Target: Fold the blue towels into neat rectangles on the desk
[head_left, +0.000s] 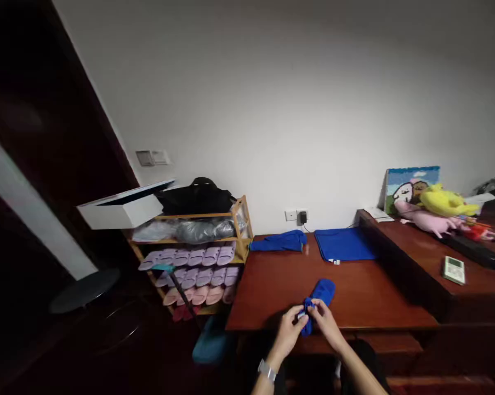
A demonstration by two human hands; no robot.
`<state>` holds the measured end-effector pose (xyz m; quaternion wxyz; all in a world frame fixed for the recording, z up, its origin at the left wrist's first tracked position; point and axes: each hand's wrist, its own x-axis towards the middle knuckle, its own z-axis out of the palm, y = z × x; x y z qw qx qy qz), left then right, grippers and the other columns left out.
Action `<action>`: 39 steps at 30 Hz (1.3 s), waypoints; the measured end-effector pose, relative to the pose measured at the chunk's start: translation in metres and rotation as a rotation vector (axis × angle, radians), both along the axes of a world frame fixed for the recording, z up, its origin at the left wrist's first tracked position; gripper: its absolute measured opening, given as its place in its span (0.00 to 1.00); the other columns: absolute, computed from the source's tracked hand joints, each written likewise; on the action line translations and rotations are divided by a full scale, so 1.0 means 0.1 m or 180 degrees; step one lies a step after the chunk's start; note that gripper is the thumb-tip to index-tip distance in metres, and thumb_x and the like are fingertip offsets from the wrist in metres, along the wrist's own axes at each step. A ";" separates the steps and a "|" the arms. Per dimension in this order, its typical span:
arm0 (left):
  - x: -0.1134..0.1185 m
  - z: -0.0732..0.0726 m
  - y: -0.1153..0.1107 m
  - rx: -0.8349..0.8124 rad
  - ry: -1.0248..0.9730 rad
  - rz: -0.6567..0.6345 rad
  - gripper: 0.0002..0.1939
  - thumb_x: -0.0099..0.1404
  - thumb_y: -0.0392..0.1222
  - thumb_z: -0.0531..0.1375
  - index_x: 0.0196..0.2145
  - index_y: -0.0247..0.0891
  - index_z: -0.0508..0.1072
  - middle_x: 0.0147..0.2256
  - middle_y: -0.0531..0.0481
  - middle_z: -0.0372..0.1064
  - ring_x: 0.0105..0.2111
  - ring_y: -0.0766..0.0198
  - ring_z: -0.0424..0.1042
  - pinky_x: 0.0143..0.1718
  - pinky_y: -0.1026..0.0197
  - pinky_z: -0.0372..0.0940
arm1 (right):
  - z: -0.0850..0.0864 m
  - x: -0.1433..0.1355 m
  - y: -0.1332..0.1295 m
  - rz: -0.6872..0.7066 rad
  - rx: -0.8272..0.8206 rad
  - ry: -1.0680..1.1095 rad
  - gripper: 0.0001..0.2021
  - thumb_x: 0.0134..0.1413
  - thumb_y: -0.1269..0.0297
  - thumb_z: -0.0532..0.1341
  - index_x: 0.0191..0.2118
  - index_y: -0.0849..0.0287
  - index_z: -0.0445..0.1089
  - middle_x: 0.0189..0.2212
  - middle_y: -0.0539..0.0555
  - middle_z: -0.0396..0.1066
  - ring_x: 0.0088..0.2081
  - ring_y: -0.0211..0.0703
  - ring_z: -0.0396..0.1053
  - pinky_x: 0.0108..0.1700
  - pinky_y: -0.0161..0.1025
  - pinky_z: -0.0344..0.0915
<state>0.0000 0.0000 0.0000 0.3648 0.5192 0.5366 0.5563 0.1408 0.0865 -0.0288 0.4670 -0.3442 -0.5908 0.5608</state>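
Near the front edge of the wooden table point(272, 291), my left hand point(289, 330) and my right hand point(325, 322) meet on a bunched blue cloth point(323, 291). Fingers of both hands are pinched on its near end, where a small white label shows by the left fingertips. The far end of this cloth lies on the tabletop beyond my right hand, in a narrow folded or rolled strip. At the back by the wall lie a folded blue cloth point(280, 241) and a flatter blue cloth point(346, 245) with a white tag.
Left of the table stands a wooden shoe rack point(241, 241) with several slippers point(195, 257), a black bag point(198, 197) and a white box point(119, 211). A raised desk point(420, 252) on the right holds plush toys point(428, 216) and a small white device point(454, 270). A plug point(302, 217) sits in the wall socket.
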 end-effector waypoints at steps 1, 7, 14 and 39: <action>0.01 0.00 0.02 0.0009 -0.0055 0.0110 0.22 0.62 0.55 0.67 0.48 0.39 0.81 0.49 0.41 0.80 0.49 0.50 0.78 0.55 0.51 0.69 | 0.02 0.02 -0.01 -0.0002 0.0036 0.0033 0.28 0.43 0.35 0.68 0.39 0.56 0.72 0.33 0.51 0.73 0.38 0.47 0.71 0.47 0.45 0.68; 0.02 0.07 0.02 0.0029 -0.0617 0.0425 0.23 0.53 0.53 0.73 0.44 0.38 0.81 0.47 0.39 0.80 0.49 0.47 0.78 0.53 0.50 0.71 | 0.27 0.21 -0.04 0.0111 0.0275 -0.0082 0.18 0.50 0.44 0.66 0.36 0.54 0.72 0.35 0.53 0.75 0.40 0.50 0.72 0.47 0.44 0.69; 0.23 0.26 -0.08 0.0168 -0.0703 0.0417 0.23 0.53 0.40 0.70 0.48 0.40 0.78 0.50 0.41 0.78 0.52 0.49 0.76 0.53 0.51 0.71 | 0.69 0.38 -0.23 0.0643 0.0900 -0.1169 0.17 0.59 0.50 0.61 0.52 0.47 0.70 0.47 0.51 0.77 0.46 0.49 0.74 0.47 0.41 0.68; 0.16 0.58 -0.21 0.1379 0.1599 0.0885 0.12 0.73 0.43 0.57 0.45 0.46 0.81 0.50 0.44 0.78 0.48 0.55 0.80 0.50 0.53 0.78 | 0.96 0.62 -0.20 0.1220 0.1035 -0.1634 0.22 0.68 0.41 0.51 0.35 0.54 0.67 0.26 0.44 0.65 0.29 0.36 0.61 0.33 0.33 0.57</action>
